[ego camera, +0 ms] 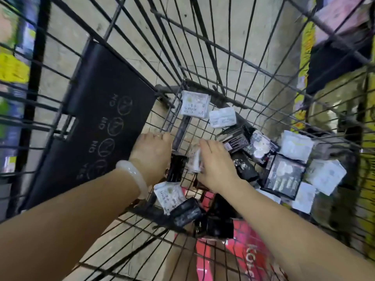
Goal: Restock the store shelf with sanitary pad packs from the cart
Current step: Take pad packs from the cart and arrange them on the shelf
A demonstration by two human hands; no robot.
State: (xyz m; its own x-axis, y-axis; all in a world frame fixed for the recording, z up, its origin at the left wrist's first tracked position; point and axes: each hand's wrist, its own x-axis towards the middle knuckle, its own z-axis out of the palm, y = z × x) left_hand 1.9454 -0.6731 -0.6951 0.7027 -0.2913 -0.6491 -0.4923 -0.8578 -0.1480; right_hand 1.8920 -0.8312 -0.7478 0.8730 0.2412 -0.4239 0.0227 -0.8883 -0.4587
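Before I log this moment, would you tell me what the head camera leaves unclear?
- Left hand fingers: hidden behind the hand's back; the black pack below it may or may not be gripped.
- Small white pack: mostly covered by the right hand, print blurred.
- Store shelf goods: blurred, cut off by the edge.
- Red carton: lettering cut off behind the wire cart.

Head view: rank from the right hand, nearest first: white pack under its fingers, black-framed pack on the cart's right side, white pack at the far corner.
From the right hand:
1. White pack, at its fingertips.
2. Black-framed pack, to the right.
3. Far-corner white pack, up by the cart wall.
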